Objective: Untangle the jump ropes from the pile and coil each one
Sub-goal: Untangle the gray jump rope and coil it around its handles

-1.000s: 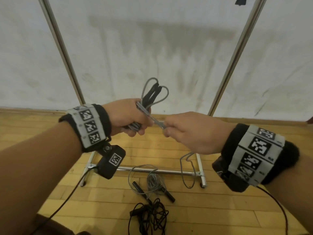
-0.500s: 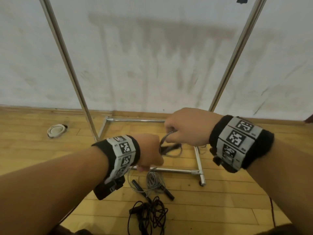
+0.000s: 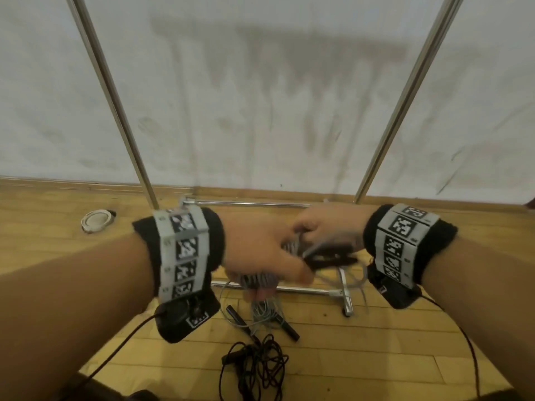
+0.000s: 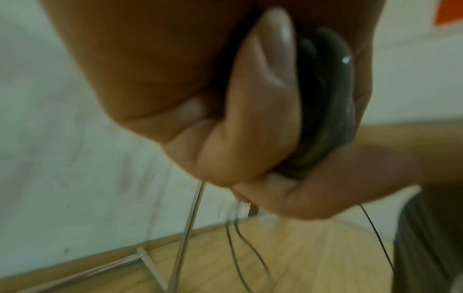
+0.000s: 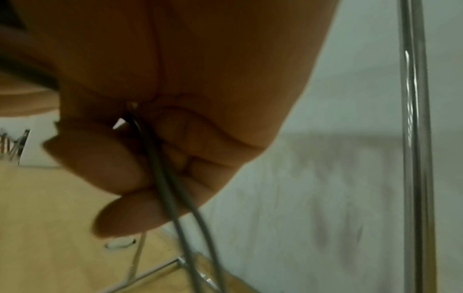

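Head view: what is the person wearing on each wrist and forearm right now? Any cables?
Both forearms are bare, no sleeves. Each wrist carries a black fabric band wrapped with a grey strip of square black-and-white coded markers; the right band matches. A black camera block with its own marker hangs under the left wrist, trailing a thin black cable; another cable leaves the right.

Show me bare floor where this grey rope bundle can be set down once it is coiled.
Bare wooden floor lies right of the tangled black jump rope, in front of the metal rack's foot. More bare boards lie between the white round object and the left hand. It is crowded around the loose grey jump rope with black handles, just behind the black one.
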A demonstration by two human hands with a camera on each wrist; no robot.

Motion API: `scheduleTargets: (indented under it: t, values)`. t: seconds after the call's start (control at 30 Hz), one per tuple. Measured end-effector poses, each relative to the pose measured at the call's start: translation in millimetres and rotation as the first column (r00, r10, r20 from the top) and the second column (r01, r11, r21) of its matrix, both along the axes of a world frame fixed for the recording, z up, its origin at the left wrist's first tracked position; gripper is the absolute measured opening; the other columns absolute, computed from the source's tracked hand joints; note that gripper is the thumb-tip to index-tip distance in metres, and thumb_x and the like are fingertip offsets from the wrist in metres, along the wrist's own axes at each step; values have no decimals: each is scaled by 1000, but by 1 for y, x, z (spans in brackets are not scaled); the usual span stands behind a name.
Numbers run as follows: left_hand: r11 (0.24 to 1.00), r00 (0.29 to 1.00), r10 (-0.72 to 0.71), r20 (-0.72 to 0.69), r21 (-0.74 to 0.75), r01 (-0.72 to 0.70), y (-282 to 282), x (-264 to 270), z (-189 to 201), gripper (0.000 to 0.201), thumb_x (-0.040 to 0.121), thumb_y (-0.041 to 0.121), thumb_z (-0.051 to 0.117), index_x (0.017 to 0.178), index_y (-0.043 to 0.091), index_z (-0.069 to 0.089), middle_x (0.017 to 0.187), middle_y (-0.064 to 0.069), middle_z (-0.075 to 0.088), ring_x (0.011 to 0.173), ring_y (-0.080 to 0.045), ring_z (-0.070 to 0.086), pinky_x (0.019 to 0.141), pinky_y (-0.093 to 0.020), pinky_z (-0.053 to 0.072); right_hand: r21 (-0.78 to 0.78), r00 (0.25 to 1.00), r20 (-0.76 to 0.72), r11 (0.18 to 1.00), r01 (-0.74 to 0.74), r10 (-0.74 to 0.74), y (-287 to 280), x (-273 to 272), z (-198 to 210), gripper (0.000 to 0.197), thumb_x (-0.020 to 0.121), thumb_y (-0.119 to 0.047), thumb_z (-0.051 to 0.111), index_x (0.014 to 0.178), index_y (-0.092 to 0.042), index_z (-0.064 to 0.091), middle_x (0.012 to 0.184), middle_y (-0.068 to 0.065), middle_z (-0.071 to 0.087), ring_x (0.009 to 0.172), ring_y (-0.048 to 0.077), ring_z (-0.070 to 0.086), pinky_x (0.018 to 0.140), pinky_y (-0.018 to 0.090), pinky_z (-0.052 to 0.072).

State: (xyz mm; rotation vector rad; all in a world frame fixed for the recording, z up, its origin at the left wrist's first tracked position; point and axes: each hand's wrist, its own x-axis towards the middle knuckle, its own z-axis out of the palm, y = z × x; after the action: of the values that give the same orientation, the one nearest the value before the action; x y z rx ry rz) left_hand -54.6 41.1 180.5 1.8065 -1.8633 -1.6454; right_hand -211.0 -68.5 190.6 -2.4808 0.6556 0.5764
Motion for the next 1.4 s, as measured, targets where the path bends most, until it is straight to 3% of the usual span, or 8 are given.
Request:
scheduleTargets:
  t: [0.2,0.4,0.5,0.63,0.8,1.0,1.2,1.4]
  values:
    - [982,846,175,505,-148,-115,-17,-4,-24,21,101,39,60,104,19,67,72,-2,78,57,-15,73,51,-26,55,-431,985,65,895,-115,158,12,12,17,36,105,-41,47,90,-15,67,81,3,63,71,22,57,60,32,41]
    - [739,767,537,-352,-242,-629,-25,55,-2,13,101,20,68,107,12,60,70,-13,67,59,-28,66,42,-28,46,33,936,313,987,159,-162,15,4,14,31,108,-38,40,94,-21,62,67,-5,58,55,14,52,56,36,53]
    - [854,741,351,-573,-129,-505,-13,61,11,22,87,19,80,102,16,64,69,-15,61,55,-28,59,38,-25,42,55,936,308,986,160,-169,5,-4,0,30,108,-37,42,89,-21,60,64,-8,53,51,6,47,50,27,47]
    - [993,994,56,-97,-99,-65,-2,18,7,45,88,68,70,103,26,65,71,-7,73,56,-22,69,46,-27,54,-139,989,149,990,22,0,-10,-3,-4,8,103,-31,57,95,-29,60,93,-9,64,84,9,60,76,27,52]
    - [986,848,84,523,-166,4,-9,-13,-30,35,99,59,57,105,25,66,71,-3,78,51,-16,72,46,-25,57,-391,987,132,920,-29,87,-6,6,13,21,97,-43,63,85,-26,62,79,-9,58,72,10,52,58,25,35]
    - [767,784,590,-193,-171,-619,-25,37,-21,18,101,40,68,114,29,63,93,-13,77,72,-33,79,57,-39,61,-362,955,294,930,68,44,13,10,19,30,109,-37,38,102,-22,63,85,-4,61,76,13,59,68,31,48]
    - [860,701,377,-606,-51,-507,-11,48,-3,26,94,25,75,116,19,63,84,-14,66,69,-33,68,55,-41,60,-58,972,194,987,149,-135,-6,-13,-4,28,108,-37,41,93,-26,62,70,-4,64,62,14,70,64,29,61]
    - [997,993,68,91,-38,-65,-1,-9,-6,30,99,61,59,104,32,63,74,-1,69,59,-20,69,54,-30,60,-134,991,129,989,62,-45,-14,-7,5,9,101,-33,61,94,-35,67,94,-8,69,83,16,68,82,40,58]
